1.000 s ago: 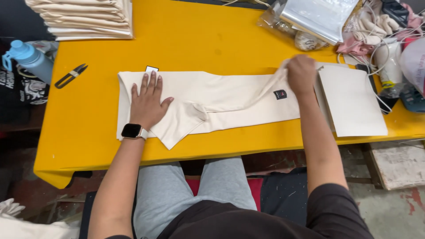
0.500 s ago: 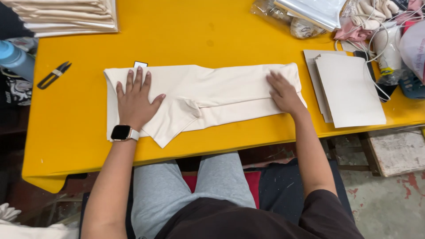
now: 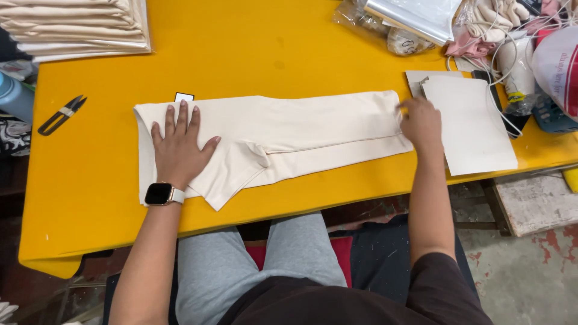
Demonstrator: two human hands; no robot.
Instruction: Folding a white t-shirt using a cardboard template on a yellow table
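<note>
One soft cream garment (image 3: 301, 135) is lying folded into a long strip on the yellow table (image 3: 271, 54). The left hand (image 3: 179, 150) is pressing it flat, fingers spread, while the right hand (image 3: 421, 123) is curling loosely at its far end, beside two stiff grey cardboard sheets (image 3: 469, 123).

The stack of folded cream cloth (image 3: 84, 27) at the tabletop's (image 3: 271, 54) far left corner runs off the top edge; the blue bottle (image 3: 13, 96) is cut by the left edge; the clear plastic bags (image 3: 409, 18) and tangled clutter (image 3: 518, 36) at the far right corner leave the frame; the right hand's fingertips (image 3: 402, 108) blur at the cream garment's (image 3: 301, 129) end; the left hand (image 3: 177, 147) hides cloth beneath it.
</note>
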